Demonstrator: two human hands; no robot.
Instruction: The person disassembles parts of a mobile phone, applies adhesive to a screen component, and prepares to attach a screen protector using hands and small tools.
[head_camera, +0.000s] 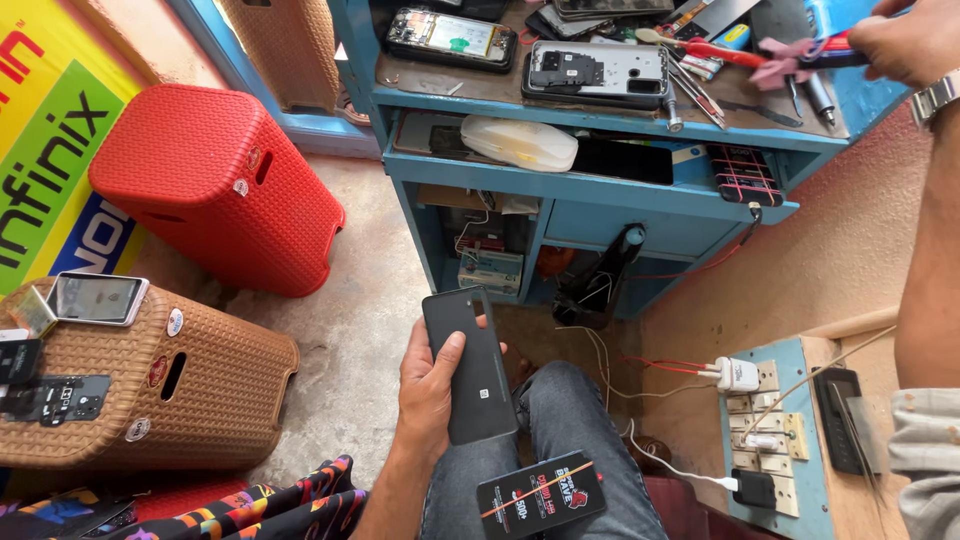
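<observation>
My left hand (428, 392) grips a dark grey phone (469, 366), back side up, above my left knee. A flat black packet (540, 494) with red and white print rests on my lap just below it. My right hand (905, 42) is stretched out to the far right corner of the blue workbench (640, 125), shut on a red-handled tool (735, 52) with a bit of pink cloth by it. An opened phone body (597, 72) and another dismantled phone (452, 38) lie on the benchtop near that hand, among several loose tools.
A red plastic stool (215, 185) stands at left. A brown woven stool (150, 390) carries a phone and parts. A white bundle (518, 143) lies on the bench shelf. At right, a switchboard (765, 430) holds plugged chargers with trailing wires.
</observation>
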